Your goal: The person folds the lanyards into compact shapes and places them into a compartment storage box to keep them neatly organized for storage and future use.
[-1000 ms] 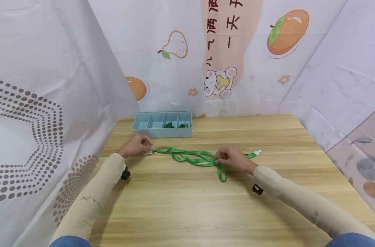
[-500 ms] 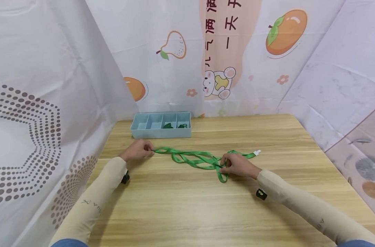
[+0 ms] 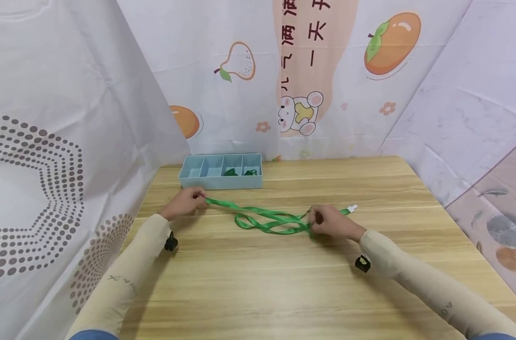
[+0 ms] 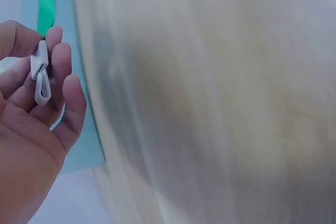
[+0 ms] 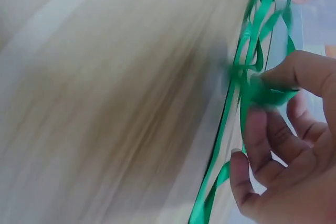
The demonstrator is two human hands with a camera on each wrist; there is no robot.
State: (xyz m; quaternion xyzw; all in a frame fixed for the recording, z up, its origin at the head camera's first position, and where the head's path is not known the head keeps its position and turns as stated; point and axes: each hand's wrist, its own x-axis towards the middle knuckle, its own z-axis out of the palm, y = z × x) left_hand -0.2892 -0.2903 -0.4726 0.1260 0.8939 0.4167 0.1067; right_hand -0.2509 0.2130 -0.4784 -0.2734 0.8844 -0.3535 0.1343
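Observation:
A long green lanyard [image 3: 279,216] lies in loose loops across the wooden table. Its left end is pinched between thumb and forefinger of my left hand [image 3: 184,203], in front of the blue box. The left wrist view shows a white plastic clip [image 4: 40,72] at that end, against the fingers. My right hand [image 3: 332,222] grips a bunched part of the green strap [image 5: 265,93], blurred in the right wrist view. Beyond that hand, the other end lies on the table with a white clip [image 3: 352,208].
Toward the back left of the wooden table [image 3: 258,288] stands a light blue box [image 3: 219,182] divided into compartments. Dark green bundles [image 3: 231,172] lie in its two right compartments. A printed curtain [image 3: 241,108] hangs behind the table.
My left hand has lifted slightly and drawn the lanyard's left end straighter. My right hand has moved a little to the right, and the small hanging loop is now mostly behind it.

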